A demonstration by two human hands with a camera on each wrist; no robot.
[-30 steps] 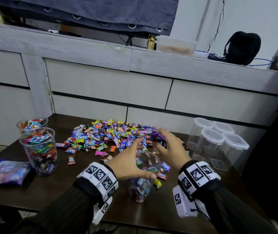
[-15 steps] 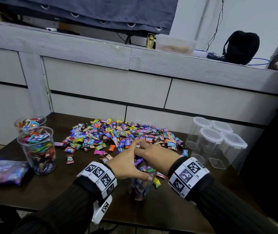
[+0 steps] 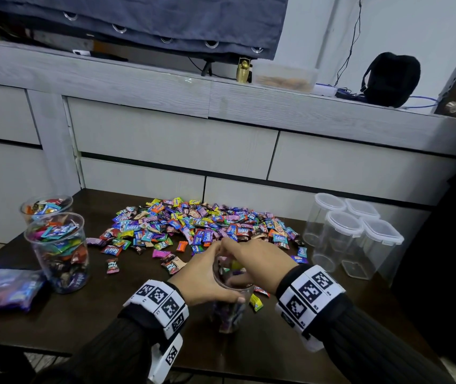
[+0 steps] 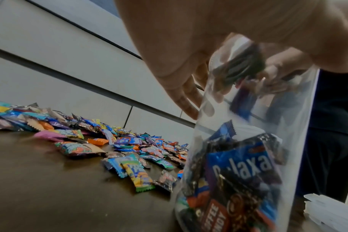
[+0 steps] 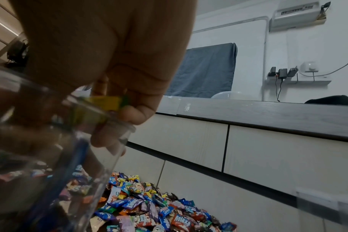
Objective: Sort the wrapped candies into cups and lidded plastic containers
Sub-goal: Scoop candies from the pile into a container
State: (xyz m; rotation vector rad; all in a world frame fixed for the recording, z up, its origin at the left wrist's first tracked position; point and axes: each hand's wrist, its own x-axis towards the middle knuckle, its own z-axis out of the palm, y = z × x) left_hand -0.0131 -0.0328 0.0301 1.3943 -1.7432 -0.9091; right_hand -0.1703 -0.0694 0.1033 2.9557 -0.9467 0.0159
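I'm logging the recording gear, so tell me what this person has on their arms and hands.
Both hands are bare, with no gloves. The left hand and right hand come out of dark ribbed knit sleeves. Each wrist carries a white band printed with square black-and-white code markers, and a white block with another marker hangs below the left band. No cables are visible.

A dark brown table [image 3: 55,322] stands against a pale grey wood-grain cabinet [image 3: 171,145] with flat drawer fronts and dark gaps between them. A blue-grey cloth [image 3: 149,18] hangs above its ledge. On the far right, a black bag [image 3: 390,79] sits before a white wall [image 3: 415,29].
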